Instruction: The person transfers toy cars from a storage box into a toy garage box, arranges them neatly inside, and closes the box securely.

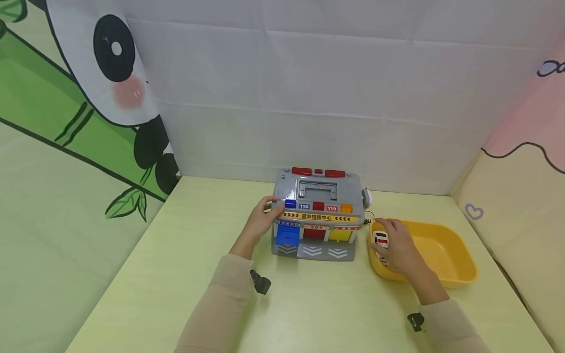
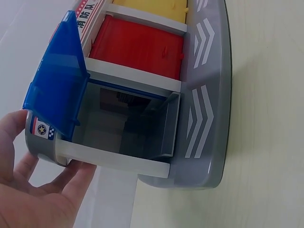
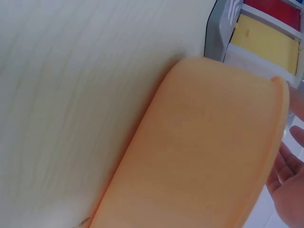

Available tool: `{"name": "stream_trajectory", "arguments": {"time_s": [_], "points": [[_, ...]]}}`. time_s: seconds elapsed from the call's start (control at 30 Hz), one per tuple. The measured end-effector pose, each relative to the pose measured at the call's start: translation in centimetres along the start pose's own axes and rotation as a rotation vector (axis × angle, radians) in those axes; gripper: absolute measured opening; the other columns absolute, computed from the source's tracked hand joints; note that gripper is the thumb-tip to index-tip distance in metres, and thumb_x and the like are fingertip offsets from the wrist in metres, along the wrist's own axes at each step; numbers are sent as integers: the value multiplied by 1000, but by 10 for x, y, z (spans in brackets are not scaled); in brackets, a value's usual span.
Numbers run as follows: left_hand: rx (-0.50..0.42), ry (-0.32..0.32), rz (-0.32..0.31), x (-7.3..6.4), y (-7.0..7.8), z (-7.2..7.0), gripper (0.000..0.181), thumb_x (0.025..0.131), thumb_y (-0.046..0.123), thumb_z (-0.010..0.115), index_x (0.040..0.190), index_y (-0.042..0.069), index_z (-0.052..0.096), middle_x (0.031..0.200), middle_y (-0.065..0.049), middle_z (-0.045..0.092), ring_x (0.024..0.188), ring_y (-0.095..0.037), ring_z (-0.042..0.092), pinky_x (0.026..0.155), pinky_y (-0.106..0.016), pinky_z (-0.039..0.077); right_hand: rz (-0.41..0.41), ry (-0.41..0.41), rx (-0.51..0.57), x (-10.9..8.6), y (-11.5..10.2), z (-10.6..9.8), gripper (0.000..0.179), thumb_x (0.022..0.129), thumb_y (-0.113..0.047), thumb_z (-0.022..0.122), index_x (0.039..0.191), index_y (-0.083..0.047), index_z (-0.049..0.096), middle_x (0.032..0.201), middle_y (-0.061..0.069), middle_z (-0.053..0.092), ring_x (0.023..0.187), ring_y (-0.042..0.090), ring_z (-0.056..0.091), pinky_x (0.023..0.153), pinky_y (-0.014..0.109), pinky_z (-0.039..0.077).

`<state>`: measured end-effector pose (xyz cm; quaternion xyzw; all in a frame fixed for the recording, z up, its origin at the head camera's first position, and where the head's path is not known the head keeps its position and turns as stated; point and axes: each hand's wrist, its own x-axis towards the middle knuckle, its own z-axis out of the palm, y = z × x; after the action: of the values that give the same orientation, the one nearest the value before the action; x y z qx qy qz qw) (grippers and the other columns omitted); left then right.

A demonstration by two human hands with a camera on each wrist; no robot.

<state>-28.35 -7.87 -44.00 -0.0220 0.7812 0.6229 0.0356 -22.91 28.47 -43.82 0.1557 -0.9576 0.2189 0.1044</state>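
Observation:
A grey toy emergency-station garage [image 1: 315,196] stands on the table, with blue, red and yellow doors along its front. My left hand [image 1: 261,221] grips its front left corner, fingers round the roof edge in the left wrist view. Beside that hand the blue door [image 2: 59,78] is swung up, showing a hollow bay [image 2: 118,118]. The red door [image 2: 137,47] is down. To the right, at the left end of a yellow bin [image 1: 446,250], my right hand [image 1: 399,247] holds a white toy car [image 1: 380,239] with red markings. In the right wrist view the bin's wall hides the car.
The pale table [image 1: 185,294] runs up to a white cloth backdrop [image 1: 318,98]. Printed cloth panels stand at both sides. A small grey piece [image 1: 367,197] with a thin dark cord hangs on the garage's right side, close to the bin.

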Motion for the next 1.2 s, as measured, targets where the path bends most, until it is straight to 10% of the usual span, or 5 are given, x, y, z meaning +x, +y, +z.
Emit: {"name": "stream_trajectory", "arguments": {"time_s": [1.2], "points": [[-49,-70,34,-3,-3,-7,46,96,31,64,138,19,51,148,-17,39,129,-37,45,101,-45,42,122,-323,155,13,35,-7,63,91,-19,70,141,5,39,120,29,46,106,43,50,90,58,44]]}}
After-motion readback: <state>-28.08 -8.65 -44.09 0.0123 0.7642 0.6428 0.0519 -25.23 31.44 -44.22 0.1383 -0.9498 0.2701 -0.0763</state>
